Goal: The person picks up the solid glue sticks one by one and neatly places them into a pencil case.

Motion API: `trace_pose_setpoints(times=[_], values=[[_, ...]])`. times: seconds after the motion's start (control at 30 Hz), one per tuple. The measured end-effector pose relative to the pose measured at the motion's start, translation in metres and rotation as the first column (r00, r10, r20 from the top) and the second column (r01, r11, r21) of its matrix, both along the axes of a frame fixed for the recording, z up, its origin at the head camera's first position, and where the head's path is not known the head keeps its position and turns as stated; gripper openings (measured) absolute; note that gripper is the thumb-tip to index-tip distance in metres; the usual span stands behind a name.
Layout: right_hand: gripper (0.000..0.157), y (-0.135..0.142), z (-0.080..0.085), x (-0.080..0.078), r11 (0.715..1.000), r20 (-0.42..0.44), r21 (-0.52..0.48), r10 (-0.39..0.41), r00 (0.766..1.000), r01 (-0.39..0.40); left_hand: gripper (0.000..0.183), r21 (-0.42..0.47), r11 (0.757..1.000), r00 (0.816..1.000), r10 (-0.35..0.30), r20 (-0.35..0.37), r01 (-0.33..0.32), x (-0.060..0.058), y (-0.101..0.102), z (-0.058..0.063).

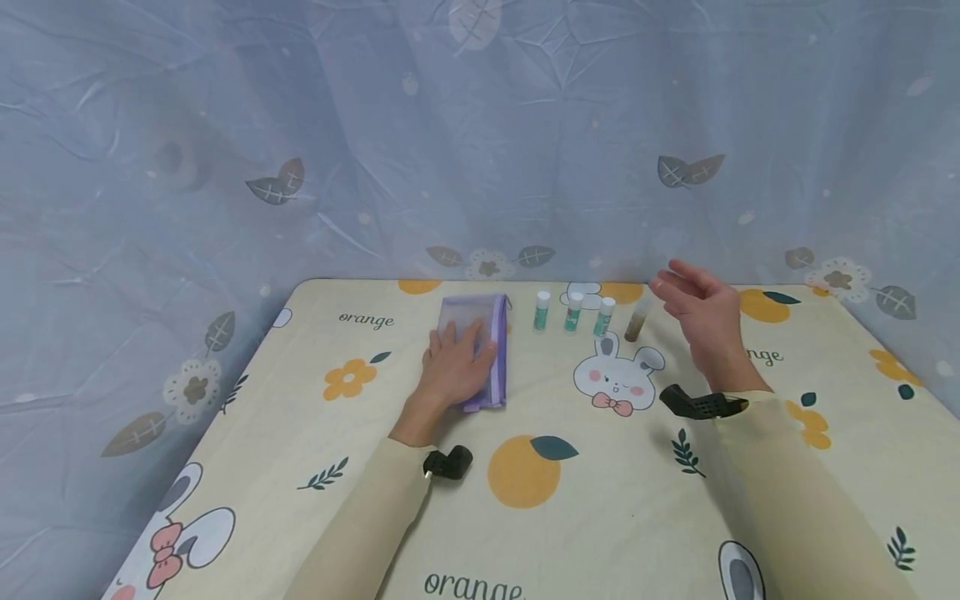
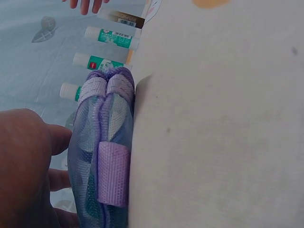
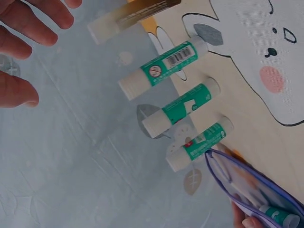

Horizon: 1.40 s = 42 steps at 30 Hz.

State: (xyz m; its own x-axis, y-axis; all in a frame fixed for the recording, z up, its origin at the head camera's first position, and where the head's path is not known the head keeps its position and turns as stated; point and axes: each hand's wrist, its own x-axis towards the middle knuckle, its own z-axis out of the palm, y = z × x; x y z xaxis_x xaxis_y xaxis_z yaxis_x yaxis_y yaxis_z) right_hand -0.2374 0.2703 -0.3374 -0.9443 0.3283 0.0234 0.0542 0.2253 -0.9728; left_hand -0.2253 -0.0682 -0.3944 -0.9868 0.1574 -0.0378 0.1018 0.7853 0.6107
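My left hand (image 1: 454, 365) rests on a purple mesh zip pouch (image 1: 498, 350) lying on the table, its fingers spread over the top. Through the pouch's opening in the right wrist view, a green glue stick (image 3: 280, 216) shows inside. To the right of the pouch, three green glue sticks with white caps stand upright in a row, the nearest to it being one glue stick (image 1: 541, 312). At the row's right end stands a brown glue stick (image 1: 636, 322) with a pale cap. My right hand (image 1: 707, 321) hovers beside it, fingers extended, holding nothing.
A cream tablecloth (image 1: 420, 517) printed with oranges, rabbits and leaves covers the table. Behind the table's far edge hangs a blue-grey curtain (image 1: 480, 167), close to the row of glue sticks.
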Motion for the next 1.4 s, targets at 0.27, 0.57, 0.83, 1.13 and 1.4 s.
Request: trace_pose_setpoints(times=[0.27, 0.57, 0.83, 1.13, 1.4], values=[[0.067, -0.004, -0.013, -0.002, 0.999, 0.032, 0.043, -0.011, 0.999, 0.009, 0.066, -0.007, 1.0, 1.0, -0.002, 0.006, 0.002, 0.001, 0.001, 0.001], [0.061, -0.01, -0.03, -0.004, 0.999, 0.057, 0.044, -0.021, 0.998, 0.018, 0.065, 0.006, 1.0, 1.0, -0.004, 0.006, 0.004, 0.003, 0.001, 0.002], [0.055, -0.015, -0.04, -0.007, 0.997, 0.109, 0.049, -0.063, 0.992, 0.058, 0.065, -0.003, 1.0, 1.0, -0.007, 0.007, 0.007, 0.003, 0.001, 0.002], [0.052, -0.021, -0.047, -0.01, 0.993, 0.156, 0.028, -0.119, 0.981, 0.116, 0.066, -0.004, 1.0, 1.0, -0.01, 0.015, 0.01, 0.002, 0.001, 0.002], [0.051, -0.029, -0.046, -0.011, 0.989, 0.154, 0.019, -0.151, 0.977, 0.149, 0.066, -0.005, 1.0, 1.0, -0.009, 0.009, 0.009, 0.003, -0.001, 0.004]])
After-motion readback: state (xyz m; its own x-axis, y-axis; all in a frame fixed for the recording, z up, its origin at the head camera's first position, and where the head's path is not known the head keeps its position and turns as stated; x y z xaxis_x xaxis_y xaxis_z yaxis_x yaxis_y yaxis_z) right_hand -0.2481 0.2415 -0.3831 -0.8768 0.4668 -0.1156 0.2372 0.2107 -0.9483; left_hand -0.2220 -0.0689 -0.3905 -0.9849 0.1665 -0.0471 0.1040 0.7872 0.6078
